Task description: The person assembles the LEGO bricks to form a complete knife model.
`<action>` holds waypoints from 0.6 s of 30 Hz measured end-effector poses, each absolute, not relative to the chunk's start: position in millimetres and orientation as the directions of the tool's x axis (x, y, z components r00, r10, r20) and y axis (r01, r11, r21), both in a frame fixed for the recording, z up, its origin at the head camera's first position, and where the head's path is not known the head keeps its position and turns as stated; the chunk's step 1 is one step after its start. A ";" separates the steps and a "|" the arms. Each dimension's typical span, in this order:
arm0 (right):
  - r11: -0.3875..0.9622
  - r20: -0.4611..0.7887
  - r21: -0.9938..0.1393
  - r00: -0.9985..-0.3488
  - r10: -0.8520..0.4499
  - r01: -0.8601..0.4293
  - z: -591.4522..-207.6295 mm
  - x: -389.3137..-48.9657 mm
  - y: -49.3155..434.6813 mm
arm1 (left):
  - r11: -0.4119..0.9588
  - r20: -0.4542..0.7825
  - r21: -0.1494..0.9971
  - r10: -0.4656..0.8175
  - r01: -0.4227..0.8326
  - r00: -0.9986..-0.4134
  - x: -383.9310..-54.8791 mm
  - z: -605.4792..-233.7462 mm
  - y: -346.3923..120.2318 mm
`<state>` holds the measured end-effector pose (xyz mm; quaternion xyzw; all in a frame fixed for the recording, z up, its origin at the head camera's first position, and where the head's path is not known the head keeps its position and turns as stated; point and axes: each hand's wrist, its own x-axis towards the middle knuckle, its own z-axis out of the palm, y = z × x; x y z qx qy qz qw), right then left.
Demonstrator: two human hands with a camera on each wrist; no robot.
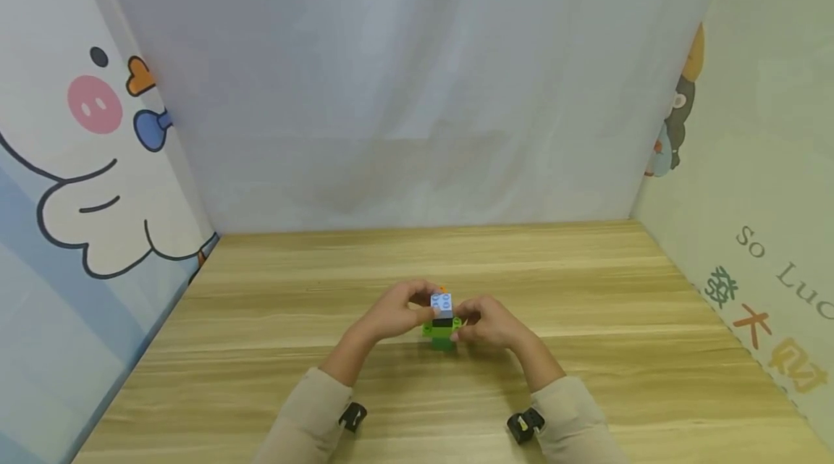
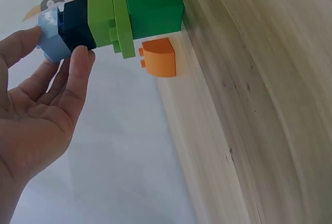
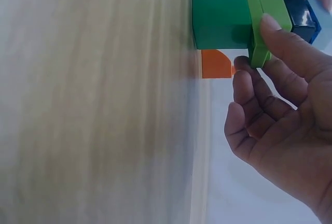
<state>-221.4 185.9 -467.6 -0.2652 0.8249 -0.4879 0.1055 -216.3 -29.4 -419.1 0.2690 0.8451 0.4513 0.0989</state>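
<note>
A tower of toy building bricks stands upright on the table. Its base is a dark green block (image 2: 155, 10). Above that come a wider lime green plate (image 2: 124, 24), a lime green brick (image 2: 100, 19) and a dark navy brick (image 2: 78, 24). At the top, a light blue brick (image 1: 441, 302) sits slightly tilted against the navy one in the left wrist view. My left hand (image 1: 394, 310) pinches the light blue brick between thumb and fingers. With thumb and fingertips, my right hand (image 1: 493, 323) grips the lime green layers from the other side.
Just behind the tower lies a curved orange brick (image 2: 160, 58) on the wooden table (image 1: 260, 377). A pale curtain (image 1: 391, 87) hangs along the table's far edge. Printed cloth panels (image 1: 72, 182) border the left and right sides.
</note>
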 end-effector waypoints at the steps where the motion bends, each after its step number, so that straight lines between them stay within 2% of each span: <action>1: 0.381 0.086 -0.862 -0.837 -0.540 -0.334 -467.2 -221.5 186.5 | 0.454 0.076 0.809 0.547 0.373 -0.834 -217.1 -419.0 -29.1; 18: 0.407 0.074 -0.848 -0.836 -0.543 -0.340 -467.2 -220.9 185.4 | 0.486 0.073 0.772 0.572 0.410 -0.817 -219.4 -415.9 -29.3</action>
